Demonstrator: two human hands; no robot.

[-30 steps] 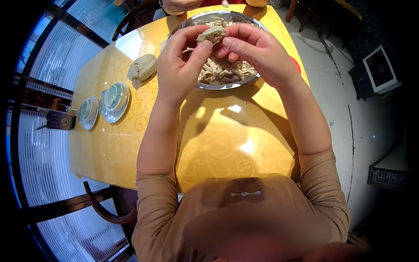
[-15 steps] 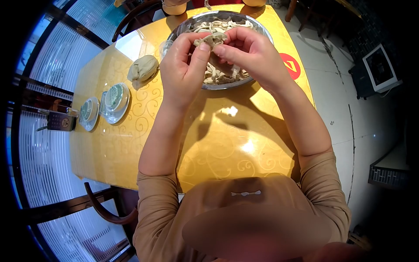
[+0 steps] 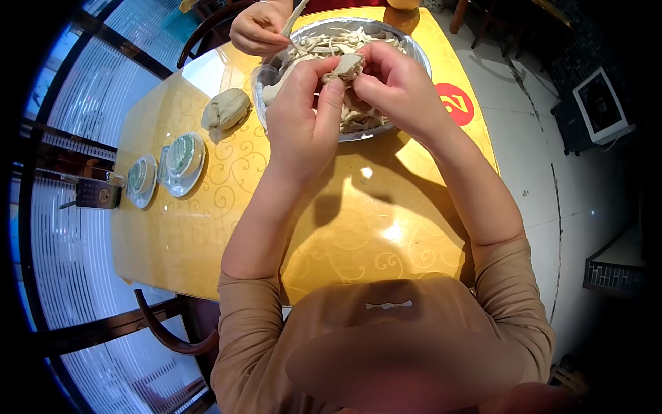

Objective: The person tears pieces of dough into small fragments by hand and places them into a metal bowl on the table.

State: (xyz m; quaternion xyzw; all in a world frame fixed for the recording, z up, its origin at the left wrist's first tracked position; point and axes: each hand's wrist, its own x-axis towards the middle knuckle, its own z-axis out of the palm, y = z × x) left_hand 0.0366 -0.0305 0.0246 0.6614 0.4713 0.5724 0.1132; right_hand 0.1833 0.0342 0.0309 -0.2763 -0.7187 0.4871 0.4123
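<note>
Over the near side of a large metal bowl (image 3: 429,69), my two hands meet around a small pale grey-beige piece of what looks like oyster mushroom (image 3: 350,65). My left hand (image 3: 307,114) pinches its left side between thumb and forefinger. On the other side, the thumb and fingers of my right hand (image 3: 398,84) close on it. Below and behind them, the bowl is heaped with torn pale mushroom strips (image 3: 338,43), partly hidden by my hands. Another person's hand (image 3: 261,29) holds a long pale strip (image 3: 295,15) at the bowl's far left rim.
A larger grey-beige lump (image 3: 226,113) lies left of the bowl on the yellow table (image 3: 200,224). Two wrapped dish sets (image 3: 183,155) stand farther left, near a dark box (image 3: 96,193). A red round sticker (image 3: 453,104) marks the table's right side.
The other person's hand has come in over the bowl's far left side with a strip. My hands have shifted slightly right, and the piece between them has turned, showing a smoother face.
</note>
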